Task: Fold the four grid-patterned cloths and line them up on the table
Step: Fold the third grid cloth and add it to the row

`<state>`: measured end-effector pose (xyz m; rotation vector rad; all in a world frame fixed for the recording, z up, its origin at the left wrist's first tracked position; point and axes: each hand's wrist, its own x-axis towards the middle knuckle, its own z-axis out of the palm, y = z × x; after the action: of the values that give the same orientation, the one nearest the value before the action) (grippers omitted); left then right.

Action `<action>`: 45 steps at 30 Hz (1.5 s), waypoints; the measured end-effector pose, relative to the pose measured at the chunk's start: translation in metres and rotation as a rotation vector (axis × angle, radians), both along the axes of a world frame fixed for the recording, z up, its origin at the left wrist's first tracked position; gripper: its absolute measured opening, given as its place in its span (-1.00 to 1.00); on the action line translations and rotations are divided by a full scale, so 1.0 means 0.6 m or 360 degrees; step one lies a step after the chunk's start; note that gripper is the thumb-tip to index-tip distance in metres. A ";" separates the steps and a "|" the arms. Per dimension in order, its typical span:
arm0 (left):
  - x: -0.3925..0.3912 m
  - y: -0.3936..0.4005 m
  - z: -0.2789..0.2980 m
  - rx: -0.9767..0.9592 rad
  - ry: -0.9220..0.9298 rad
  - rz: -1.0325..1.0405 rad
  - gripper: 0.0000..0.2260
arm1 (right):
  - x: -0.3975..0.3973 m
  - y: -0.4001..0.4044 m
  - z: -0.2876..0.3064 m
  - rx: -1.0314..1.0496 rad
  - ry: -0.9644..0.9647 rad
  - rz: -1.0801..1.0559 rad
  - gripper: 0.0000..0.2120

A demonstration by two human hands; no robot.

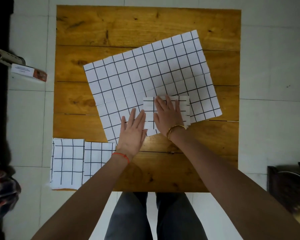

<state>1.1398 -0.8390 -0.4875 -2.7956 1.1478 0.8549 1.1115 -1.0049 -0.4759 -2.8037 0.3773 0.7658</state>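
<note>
We stand over a wooden plank bench (128, 26) set on a pale tiled floor (267, 66), our grey-trousered legs (156, 217) showing below its near edge. Our right hand (168, 115) lies flat on a small folded cloth (149, 108), its fingers (169, 103) straight and slightly spread, pressing down and curled round nothing. A gold bangle (175, 129) circles that wrist. Our left hand (132, 134) is flat too, its fingers (137, 118) straight and close together, their tips touching the folded cloth's left edge, just beside the right thumb. A red thread (121, 155) sits on the left wrist.

Under both sets of fingers and spreading well beyond them lies the large unfolded cloth (145, 75), white with a dark grid, turned at an angle to the bench edges; the small folded cloth rests on top of its near right part. Left of and nearer than the left fingers, two more folded cloths sit side by side and touching at the bench's near left corner: the outer folded cloth (68, 163), overhanging the bench's left edge, and the inner folded cloth (97, 158), partly hidden by our left forearm.

Far to the left of the fingers, on the floor, lies a small white and orange box (29, 72). A dark piece of furniture (289, 186) stands to the far right.
</note>
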 end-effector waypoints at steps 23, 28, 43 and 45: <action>-0.082 -0.002 0.032 0.0237 0.0026 -0.0036 -0.47 | -0.104 0.040 -0.009 0.0044 -0.0093 0.0218 -0.48; -0.087 -0.006 0.032 0.0308 0.0023 -0.0020 -0.42 | -0.154 0.001 -0.017 -0.0069 -0.0028 0.0201 -0.48; -0.060 -0.024 0.033 -0.0412 0.0052 0.0597 -0.65 | -0.155 -0.092 0.008 0.0035 -0.0593 -0.0242 -0.69; -0.052 -0.037 0.031 -0.0423 0.0098 0.0925 -0.72 | -0.105 -0.104 0.015 0.0067 -0.0706 -0.0299 -0.77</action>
<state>1.1087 -0.8612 -0.4690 -3.4157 0.4655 0.8625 1.0483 -1.0671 -0.4670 -2.7399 0.5222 0.1023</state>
